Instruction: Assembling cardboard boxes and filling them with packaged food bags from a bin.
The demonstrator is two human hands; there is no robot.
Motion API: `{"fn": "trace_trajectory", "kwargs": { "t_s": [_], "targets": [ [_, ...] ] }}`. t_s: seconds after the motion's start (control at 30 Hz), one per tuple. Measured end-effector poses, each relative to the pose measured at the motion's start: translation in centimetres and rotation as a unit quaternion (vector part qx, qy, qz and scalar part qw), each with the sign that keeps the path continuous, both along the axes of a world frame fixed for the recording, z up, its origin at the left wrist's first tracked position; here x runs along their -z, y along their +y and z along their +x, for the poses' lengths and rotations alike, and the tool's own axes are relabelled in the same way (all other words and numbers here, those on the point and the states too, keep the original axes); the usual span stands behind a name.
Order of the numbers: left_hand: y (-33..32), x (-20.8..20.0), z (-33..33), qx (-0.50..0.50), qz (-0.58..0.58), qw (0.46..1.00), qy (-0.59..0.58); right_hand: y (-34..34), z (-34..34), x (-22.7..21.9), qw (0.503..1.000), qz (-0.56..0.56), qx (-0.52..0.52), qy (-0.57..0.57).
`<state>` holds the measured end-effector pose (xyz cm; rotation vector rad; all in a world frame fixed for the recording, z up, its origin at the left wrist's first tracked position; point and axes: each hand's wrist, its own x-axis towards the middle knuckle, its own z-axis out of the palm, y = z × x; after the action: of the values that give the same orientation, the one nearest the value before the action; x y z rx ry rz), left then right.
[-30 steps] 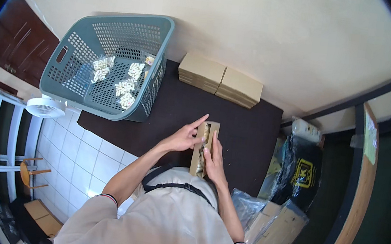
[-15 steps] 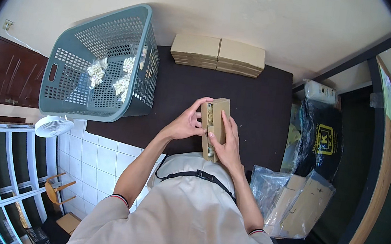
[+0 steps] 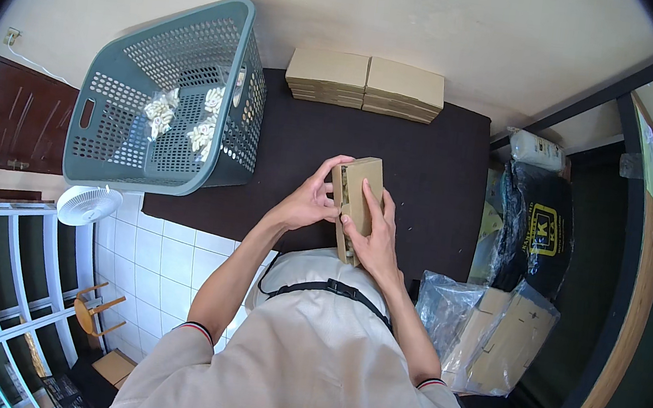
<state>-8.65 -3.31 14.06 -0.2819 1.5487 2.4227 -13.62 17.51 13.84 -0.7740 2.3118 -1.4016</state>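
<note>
Between my hands is a small brown cardboard box, tilted over the near edge of the dark-covered table. Its lid is partly closed, and a narrow gap along the left side shows contents too small to make out. My left hand grips the box's left side, fingers bent at the gap and the far corner. On the lid and right side lies my right hand, its thumb near the gap and its fingers along the top.
A grey-green perforated basket with several bags of whitish pieces stands at the left. Stacked flat cardboard boxes lie against the wall. To the right are plastic-wrapped cardboard and a black bag. A white fan stands beyond the basket.
The lid has come down farther over the box, and the gap on its left side is narrower. Both hands keep their hold.
</note>
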Motion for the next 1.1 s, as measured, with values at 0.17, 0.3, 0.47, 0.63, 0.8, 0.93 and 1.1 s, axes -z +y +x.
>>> {"fn": "trace_trajectory", "kwargs": {
  "t_s": [0.17, 0.3, 0.47, 0.63, 0.8, 0.93, 1.1],
  "targets": [
    [-0.2, -0.4, 0.0, 0.009, 0.045, 0.999, 0.019, -0.3, 0.2, 0.0, 1.0, 0.023, 0.012, 0.016],
    [-0.2, -1.0, 0.0, -0.003, 0.056, 0.998, -0.013, -0.4, 0.3, 0.0, 0.998, 0.038, 0.021, 0.038],
    [-0.2, -0.2, -0.3, 0.013, -0.006, 0.999, -0.029, -0.7, 0.4, -0.1, 0.996, 0.06, 0.038, 0.051],
    [0.2, 0.3, -0.4, -0.011, 0.007, 1.0, -0.022, -0.4, 0.3, 0.6, 0.996, 0.045, 0.043, 0.065],
    [0.6, 0.8, -0.1, -0.027, 0.022, 0.999, 0.006, -0.5, 0.4, 0.5, 0.999, 0.016, 0.047, 0.005],
    [0.8, 0.3, -0.5, -0.033, 0.025, 0.999, -0.014, -0.8, 0.8, 0.9, 0.996, 0.033, 0.059, 0.057],
    [0.9, -1.0, -0.6, -0.025, 0.006, 0.999, -0.039, -0.8, 0.9, 0.7, 0.993, 0.063, 0.069, 0.076]
  ]
}}
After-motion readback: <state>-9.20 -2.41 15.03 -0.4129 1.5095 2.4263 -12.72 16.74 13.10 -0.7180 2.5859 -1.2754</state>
